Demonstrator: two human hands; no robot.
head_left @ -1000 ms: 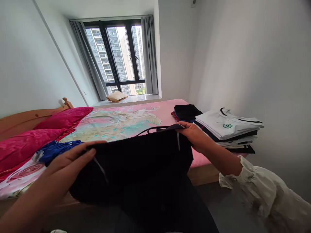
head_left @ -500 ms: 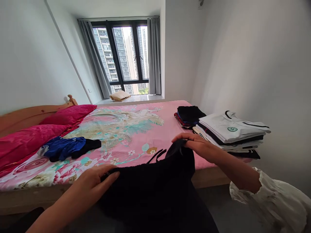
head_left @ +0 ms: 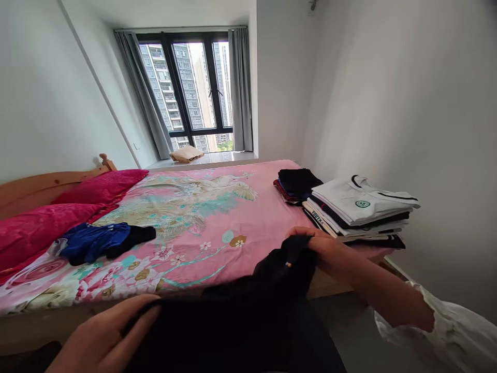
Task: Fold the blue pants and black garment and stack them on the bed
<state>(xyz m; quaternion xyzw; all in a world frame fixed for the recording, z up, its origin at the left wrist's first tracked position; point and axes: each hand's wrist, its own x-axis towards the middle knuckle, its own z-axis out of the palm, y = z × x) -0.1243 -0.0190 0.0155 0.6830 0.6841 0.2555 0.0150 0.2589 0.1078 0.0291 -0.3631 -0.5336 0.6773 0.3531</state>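
Observation:
Black drawstring pants (head_left: 233, 326) hang stretched between my two hands, in front of the bed's near edge. My left hand (head_left: 112, 329) grips the waistband's left end, thumb on top. The other end is bunched in the fingers of my right hand (head_left: 320, 246), where a small light spot shows on the cloth. The lower part of the pants runs out of view at the bottom. Right beyond my right hand stands a pile of folded shirts (head_left: 361, 207), a white one with a round green badge on top.
A flower-patterned pink sheet covers the bed (head_left: 233, 228). Blue and black clothes (head_left: 97, 241) lie crumpled at the left, near red pillows (head_left: 54, 223). Behind the shirts sits a smaller folded stack with black cloth (head_left: 298, 181) on top. Walls and a window (head_left: 194, 88) close off the back.
Both hands have lowered and spread further apart with the pants, the left toward me and leftward, the right slightly rightward. The drawstring ends that stuck up no longer show.

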